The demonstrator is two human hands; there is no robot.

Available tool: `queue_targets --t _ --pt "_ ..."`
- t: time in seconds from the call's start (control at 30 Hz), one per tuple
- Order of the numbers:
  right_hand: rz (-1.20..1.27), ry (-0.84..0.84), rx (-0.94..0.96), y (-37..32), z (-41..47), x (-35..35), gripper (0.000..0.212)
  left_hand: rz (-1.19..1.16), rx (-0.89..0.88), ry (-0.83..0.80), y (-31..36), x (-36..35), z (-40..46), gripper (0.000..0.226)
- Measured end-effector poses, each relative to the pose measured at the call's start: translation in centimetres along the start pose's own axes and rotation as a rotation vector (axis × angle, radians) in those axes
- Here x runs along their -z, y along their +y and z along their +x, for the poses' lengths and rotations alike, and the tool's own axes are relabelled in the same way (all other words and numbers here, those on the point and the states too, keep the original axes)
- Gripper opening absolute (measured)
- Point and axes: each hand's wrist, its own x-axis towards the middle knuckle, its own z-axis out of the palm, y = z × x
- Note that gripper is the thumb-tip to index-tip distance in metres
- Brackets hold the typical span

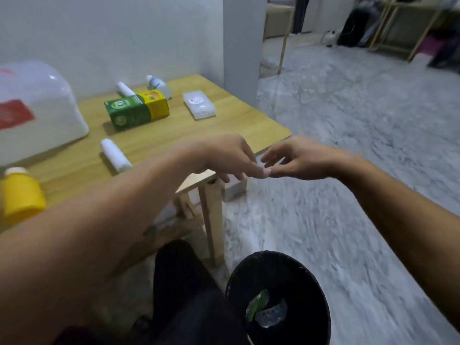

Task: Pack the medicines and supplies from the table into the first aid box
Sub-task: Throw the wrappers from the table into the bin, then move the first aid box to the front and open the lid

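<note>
So, quick rundown of what's in view:

Labels/writing: nothing I can actually read, it's all too blurry. The green and yellow carton [137, 109] has some print and a round logo on the green end, and the first aid box [37, 115] has a red patch on its white side, but no legible words on either.

Left hand [221, 155]: arm reaches across the near corner of the wooden table [236, 125], wrist bent down, fingers drooping and partly curled, tips meeting the other hand just past the table edge.

Right hand [298, 159]: comes in from the right, fingers narrowed into a pinch right at the left fingertips. Something small and pale seems to sit between them, but I can't tell what it is, or which hand really has it.

First aid box: far left of the table, white and rounded.

Supplies on table: carton lying on its side mid-table, a white roll [115, 155] near the front, another white roll [125, 89] and a small clear bottle [159, 85] at the back, a clear plastic pack [199, 105] to the right, a yellow bottle [21, 195] at the left edge.

Floor: black bin [278, 300] below the hands, with a green scrap and clear wrapper inside.
</note>
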Motion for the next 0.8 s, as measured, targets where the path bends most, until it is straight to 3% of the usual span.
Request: queue_targets --t 0.1,0.27,0.4,0.5,0.67,0.8 --pt "-0.006 0.004 0.079 -3.9 1.5 2.2 0.041 -0.053 0.013 0.042 -0.8 3.8 -3.0 0.044" --pt "-0.099 -0.022 0.157 -10.5 5.2 3.3 0.045 0.085 0.135 0.226 -4.7 8.6 -7.0 0.041" --pt "-0.136 0.036 0.231 -15.5 8.9 2.1 0.038 0.111 0.229 0.302 -8.3 11.5 -9.9 0.027" --pt "-0.14 0.088 0.302 -19.1 11.6 1.0 0.031 0.145 0.291 0.427 -11.0 13.5 -12.5 0.039" --pt "-0.141 0.244 0.481 -25.4 15.5 -1.7 0.035 0.174 0.338 0.769 -16.0 16.1 -16.9 0.054" --pt "-0.222 0.342 0.617 -29.1 18.2 -4.7 0.037 0.26 0.462 0.885 -20.2 17.4 -19.2 0.057"
